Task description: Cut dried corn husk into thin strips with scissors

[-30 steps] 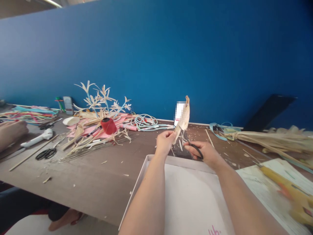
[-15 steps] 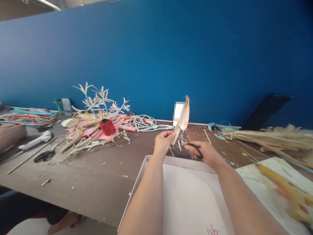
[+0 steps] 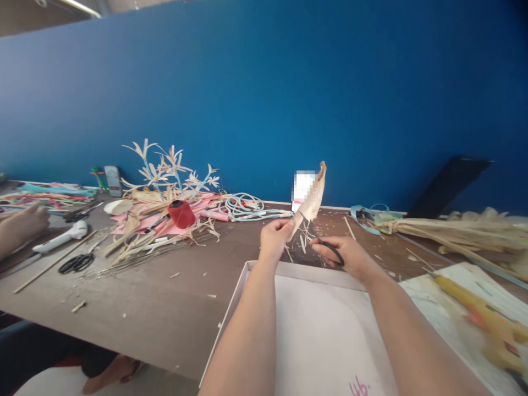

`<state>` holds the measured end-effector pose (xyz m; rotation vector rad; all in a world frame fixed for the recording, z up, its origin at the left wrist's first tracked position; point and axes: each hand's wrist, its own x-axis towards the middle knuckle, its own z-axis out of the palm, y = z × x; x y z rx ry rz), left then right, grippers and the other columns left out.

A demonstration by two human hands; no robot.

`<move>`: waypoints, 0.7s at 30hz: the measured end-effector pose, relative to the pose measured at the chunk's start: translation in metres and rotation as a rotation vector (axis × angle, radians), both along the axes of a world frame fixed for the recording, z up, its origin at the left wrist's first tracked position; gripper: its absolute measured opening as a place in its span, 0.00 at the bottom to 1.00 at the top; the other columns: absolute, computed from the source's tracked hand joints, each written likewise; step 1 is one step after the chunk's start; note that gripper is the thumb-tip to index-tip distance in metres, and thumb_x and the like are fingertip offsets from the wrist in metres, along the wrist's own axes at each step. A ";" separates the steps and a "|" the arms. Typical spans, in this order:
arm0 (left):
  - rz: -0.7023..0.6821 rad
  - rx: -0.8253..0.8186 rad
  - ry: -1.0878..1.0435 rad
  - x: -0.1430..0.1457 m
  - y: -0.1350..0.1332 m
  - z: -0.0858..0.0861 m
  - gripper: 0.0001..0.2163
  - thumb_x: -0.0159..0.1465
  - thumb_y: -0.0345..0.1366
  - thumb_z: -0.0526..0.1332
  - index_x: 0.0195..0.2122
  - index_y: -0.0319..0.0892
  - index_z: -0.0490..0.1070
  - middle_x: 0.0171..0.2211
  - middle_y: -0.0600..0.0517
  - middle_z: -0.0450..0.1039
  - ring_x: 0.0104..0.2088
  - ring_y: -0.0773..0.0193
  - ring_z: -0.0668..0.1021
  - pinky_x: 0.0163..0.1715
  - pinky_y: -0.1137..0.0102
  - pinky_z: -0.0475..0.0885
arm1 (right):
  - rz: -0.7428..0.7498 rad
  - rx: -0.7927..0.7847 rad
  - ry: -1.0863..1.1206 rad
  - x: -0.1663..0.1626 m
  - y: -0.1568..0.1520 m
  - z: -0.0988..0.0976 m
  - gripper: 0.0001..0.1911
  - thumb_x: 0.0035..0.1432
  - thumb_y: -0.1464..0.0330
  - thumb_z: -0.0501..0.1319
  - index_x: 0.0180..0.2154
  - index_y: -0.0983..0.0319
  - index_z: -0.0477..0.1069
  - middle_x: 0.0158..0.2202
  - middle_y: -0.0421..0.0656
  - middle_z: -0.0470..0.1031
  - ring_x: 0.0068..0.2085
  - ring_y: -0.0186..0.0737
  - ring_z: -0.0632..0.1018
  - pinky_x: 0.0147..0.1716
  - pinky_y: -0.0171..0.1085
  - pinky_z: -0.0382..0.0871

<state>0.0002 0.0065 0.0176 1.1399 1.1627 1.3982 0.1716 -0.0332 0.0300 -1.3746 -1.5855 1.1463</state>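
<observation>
My left hand [image 3: 275, 240] pinches the lower end of a pale dried corn husk [image 3: 314, 203], whose curled tip points up and to the right. In my right hand [image 3: 341, 253] are black-handled scissors [image 3: 330, 248], with fingers through the grips. Their blades point up at the husk's lower right edge; whether they touch it I cannot tell. Both hands are above the far edge of a white shallow box [image 3: 317, 324]. Thin husk scraps [image 3: 303, 242] lie on the table just beyond. A phone-like bright screen, partly blurred out, stands behind the husk.
A yellow glue gun [image 3: 482, 313] rests on paper at right, near a bundle of dried husks [image 3: 454, 234]. Leftward lie a red thread spool [image 3: 181, 213], husk flowers [image 3: 159, 170], coiled pale-blue cord [image 3: 245, 206] and other scissors [image 3: 76, 263]. Another person's hand [image 3: 25, 228] is at far left.
The husk's tip has leaned further right, while my two hands stay nearly in place. At far left, the other person's hand has shifted slightly.
</observation>
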 end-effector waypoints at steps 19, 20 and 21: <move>-0.183 -0.040 0.009 -0.001 -0.002 -0.003 0.12 0.48 0.43 0.63 0.27 0.38 0.70 0.18 0.57 0.64 0.15 0.76 0.61 0.16 0.76 0.57 | -0.046 0.015 -0.038 0.003 -0.002 0.007 0.26 0.43 0.53 0.63 0.40 0.65 0.74 0.15 0.36 0.63 0.19 0.32 0.64 0.20 0.33 0.59; -0.182 -0.037 0.008 -0.001 -0.002 -0.003 0.12 0.48 0.43 0.64 0.27 0.38 0.70 0.18 0.57 0.64 0.15 0.76 0.61 0.16 0.76 0.57 | -0.054 0.020 -0.040 0.003 -0.001 0.007 0.26 0.43 0.53 0.63 0.39 0.65 0.74 0.14 0.36 0.63 0.19 0.32 0.64 0.20 0.33 0.59; -0.181 -0.034 0.009 -0.001 -0.002 -0.003 0.12 0.48 0.43 0.64 0.27 0.38 0.70 0.18 0.57 0.64 0.15 0.76 0.61 0.16 0.76 0.57 | -0.059 0.022 -0.033 0.003 -0.001 0.006 0.26 0.43 0.53 0.63 0.39 0.65 0.74 0.14 0.36 0.62 0.18 0.32 0.64 0.21 0.33 0.59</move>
